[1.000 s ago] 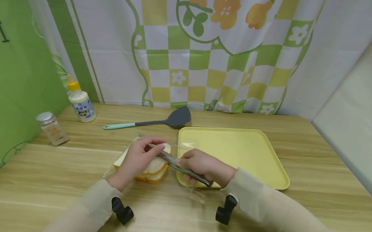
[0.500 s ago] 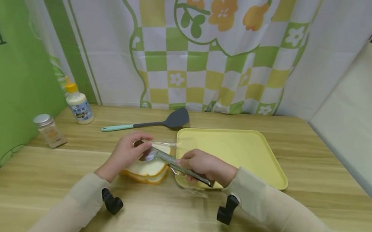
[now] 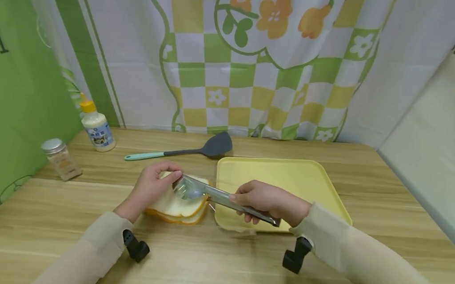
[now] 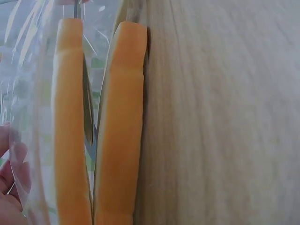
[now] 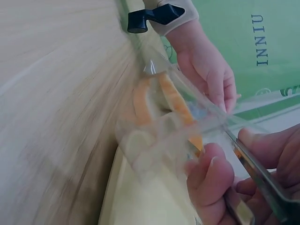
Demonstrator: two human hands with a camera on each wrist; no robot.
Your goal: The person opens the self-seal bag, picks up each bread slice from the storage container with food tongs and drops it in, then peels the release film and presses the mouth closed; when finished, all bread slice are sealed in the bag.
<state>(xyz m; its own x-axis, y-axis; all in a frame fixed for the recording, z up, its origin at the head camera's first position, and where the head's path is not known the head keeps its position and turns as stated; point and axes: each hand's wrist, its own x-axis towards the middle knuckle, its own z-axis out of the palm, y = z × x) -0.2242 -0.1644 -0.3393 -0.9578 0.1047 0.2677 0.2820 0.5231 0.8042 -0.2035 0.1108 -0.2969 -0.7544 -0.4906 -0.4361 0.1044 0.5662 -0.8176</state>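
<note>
My right hand grips metal tongs by their arms. Their far ends reach leftward over two stacked slices of bread with orange-brown crusts. In the left wrist view, one tong arm lies between the upper slice and the lower slice. A clear plastic bag surrounds the bread, its loose opening facing the right hand. At the bread's left side, my left hand pinches the bag between thumb and fingers, close to the tong tips.
A yellow tray lies right of the bread, partly under the right hand. Behind is a spatula with a mint handle. A squeeze bottle and a lidded shaker jar stand at the left.
My left hand has drawn back leftward from the tongs, uncovering more bread. In the last half second my right hand has moved slightly right with the tongs.
</note>
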